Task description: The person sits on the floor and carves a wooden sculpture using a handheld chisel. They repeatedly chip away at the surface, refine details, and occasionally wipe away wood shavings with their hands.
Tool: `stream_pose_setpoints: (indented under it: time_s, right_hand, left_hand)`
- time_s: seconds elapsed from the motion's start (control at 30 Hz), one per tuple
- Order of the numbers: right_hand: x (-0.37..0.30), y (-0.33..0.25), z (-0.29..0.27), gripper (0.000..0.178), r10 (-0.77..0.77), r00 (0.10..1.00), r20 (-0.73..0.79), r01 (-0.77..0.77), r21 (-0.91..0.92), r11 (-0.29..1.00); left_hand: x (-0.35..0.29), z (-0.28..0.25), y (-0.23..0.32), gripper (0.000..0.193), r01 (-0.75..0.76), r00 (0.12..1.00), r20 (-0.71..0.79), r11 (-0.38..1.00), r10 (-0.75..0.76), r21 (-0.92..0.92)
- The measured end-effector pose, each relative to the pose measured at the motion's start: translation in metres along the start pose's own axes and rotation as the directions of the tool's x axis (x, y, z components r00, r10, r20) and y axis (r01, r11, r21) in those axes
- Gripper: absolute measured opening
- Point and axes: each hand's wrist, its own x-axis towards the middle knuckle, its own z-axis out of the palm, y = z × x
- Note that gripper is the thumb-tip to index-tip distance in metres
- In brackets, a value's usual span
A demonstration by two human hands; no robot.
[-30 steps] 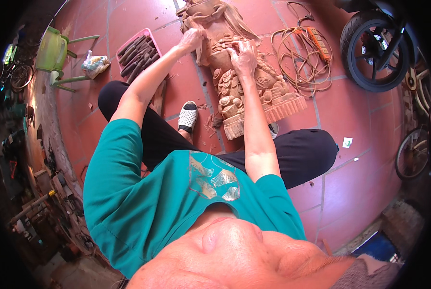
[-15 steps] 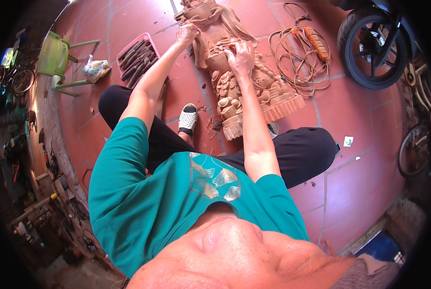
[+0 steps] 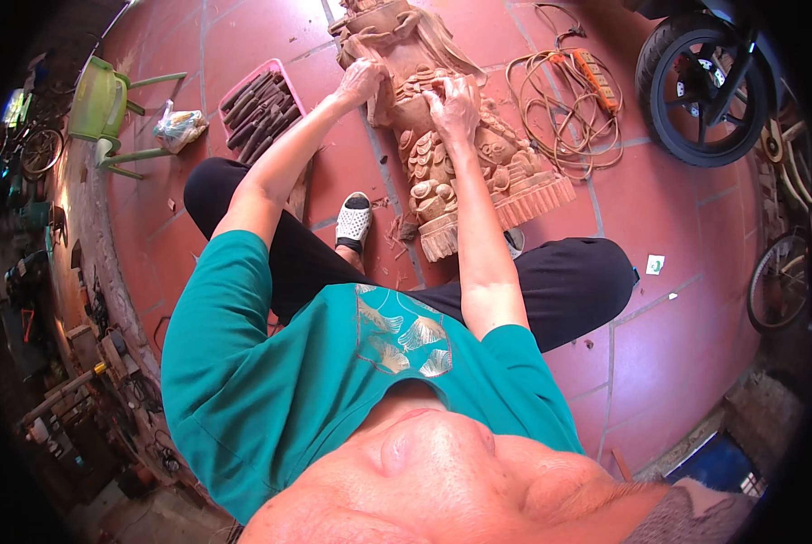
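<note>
A carved wooden statue (image 3: 431, 168) lies on the tiled floor in front of me, its base toward my legs and its upper end at the top edge of the view. My left hand (image 3: 361, 82) is at the statue's left side, by the carved folds, with its fingers bent together; what they hold, if anything, is too small to tell. Over the rounded coin-like carving in the statue's middle is my right hand (image 3: 456, 111), its thumb and fingers drawn into a pinch. Whatever sits between those fingertips is hidden.
Left of the statue, a pink basket (image 3: 279, 67) holds several dark-handled tools. Beyond it are a plastic bag (image 3: 178, 128) and a green plastic chair (image 3: 99, 102). Right of the statue lie a coiled cable (image 3: 551, 136) and an orange power strip (image 3: 596, 82), near a motorbike wheel (image 3: 701, 91).
My left hand has come nearer to me and slightly right along the statue's side. My right hand has stayed almost in place over the carving.
</note>
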Motion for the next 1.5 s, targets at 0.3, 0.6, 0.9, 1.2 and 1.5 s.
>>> stream_pose_setpoints:
  time_s: [0.3, 0.6, 0.9, 1.2, 1.5]
  right_hand:
    - [0.001, -0.004, -0.004, 0.029, -0.019, 1.000, -0.003, 0.019, -0.026, 0.999]
    - [-0.001, -0.002, -0.004, 0.031, -0.012, 1.000, -0.008, 0.012, -0.006, 1.000]
    - [0.000, -0.001, -0.003, 0.030, -0.016, 1.000, -0.011, 0.016, -0.002, 1.000]
    - [-0.001, 0.005, 0.001, 0.029, -0.009, 1.000, -0.005, 0.009, -0.019, 1.000]
    - [0.000, 0.001, -0.001, 0.029, 0.007, 1.000, 0.006, -0.007, -0.002, 1.000]
  left_hand:
    - [0.007, -0.003, -0.011, 0.019, 0.344, 0.934, -0.053, 0.931, -0.353, -0.122]
    - [0.010, 0.010, -0.013, 0.019, 0.388, 0.910, -0.128, 0.919, -0.394, -0.069]
    - [0.005, 0.000, -0.003, 0.015, 0.098, 0.994, -0.046, 0.994, -0.096, 0.051]
    - [-0.022, 0.000, 0.024, 0.014, -0.085, 0.996, 0.033, 0.992, 0.083, 0.092]
    - [-0.028, -0.013, 0.025, 0.019, 0.130, 0.946, 0.311, 0.985, -0.088, -0.116]
